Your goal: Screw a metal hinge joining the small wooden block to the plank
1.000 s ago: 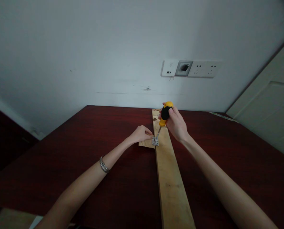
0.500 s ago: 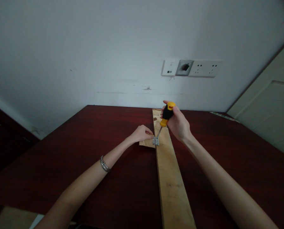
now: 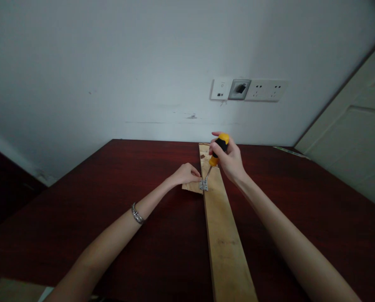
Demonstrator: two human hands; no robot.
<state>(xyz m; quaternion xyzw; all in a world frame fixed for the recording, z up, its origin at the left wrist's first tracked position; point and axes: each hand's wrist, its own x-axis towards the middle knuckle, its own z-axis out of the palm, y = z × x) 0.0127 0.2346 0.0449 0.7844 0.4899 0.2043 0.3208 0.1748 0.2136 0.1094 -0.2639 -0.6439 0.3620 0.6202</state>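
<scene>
A metal hinge [image 3: 205, 185] spans the joint between a long wooden plank [image 3: 224, 235] and a small wooden board [image 3: 192, 187] on its left. My right hand [image 3: 233, 161] is wrapped round the yellow-and-black handle of a screwdriver [image 3: 220, 147]. Its shaft slants down to the left, with the tip at the hinge's right leaf, on the plank. My left hand [image 3: 185, 173] lies over the small board, thumb and fingers closed on it beside the hinge's left leaf. Part of the board is hidden beneath that hand.
The plank lies lengthwise on a dark red-brown table [image 3: 137, 167], its far end close to the white wall [image 3: 143, 63]. Sockets and switches [image 3: 248, 89] are set in the wall. A pale door [image 3: 360, 126] stands on the right, near a thin strip [image 3: 290, 152] on the table.
My right hand has shifted its grip round the screwdriver handle, the thumb now lying across its left side. The left hand keeps its place by the hinge. The view has moved slightly.
</scene>
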